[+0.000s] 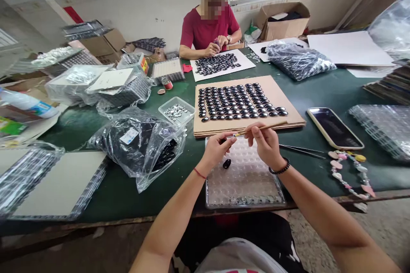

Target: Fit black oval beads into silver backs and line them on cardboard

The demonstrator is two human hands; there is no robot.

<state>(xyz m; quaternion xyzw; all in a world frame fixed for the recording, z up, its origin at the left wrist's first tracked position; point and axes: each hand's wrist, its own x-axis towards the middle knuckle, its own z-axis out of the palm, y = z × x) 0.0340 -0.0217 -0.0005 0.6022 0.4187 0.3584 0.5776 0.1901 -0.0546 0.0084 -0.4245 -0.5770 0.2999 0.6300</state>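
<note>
My right hand point(264, 143) is closed round a thin brush-like stick point(272, 126), its tip pointing left. Close to that tip, my left hand point(219, 149) pinches a small dark piece that its fingers mostly hide. Both hands are above a clear plastic tray point(245, 179) with round cells, where a single black oval piece point(226, 164) lies below my left fingers. Behind the hands, rows of shiny black ovals point(237, 102) cover a brown cardboard sheet point(200, 128). A shallow plastic box point(162, 108) of small silvery pieces stands to the left of the cardboard.
Across the table point(144, 204) sits a person point(209, 30) working over a white sheet point(245, 62) of black pieces. At left is a plastic bag point(128, 149) of black pieces. Tweezers point(301, 150), a phone point(335, 128) and a beaded strand point(336, 175) lie at right.
</note>
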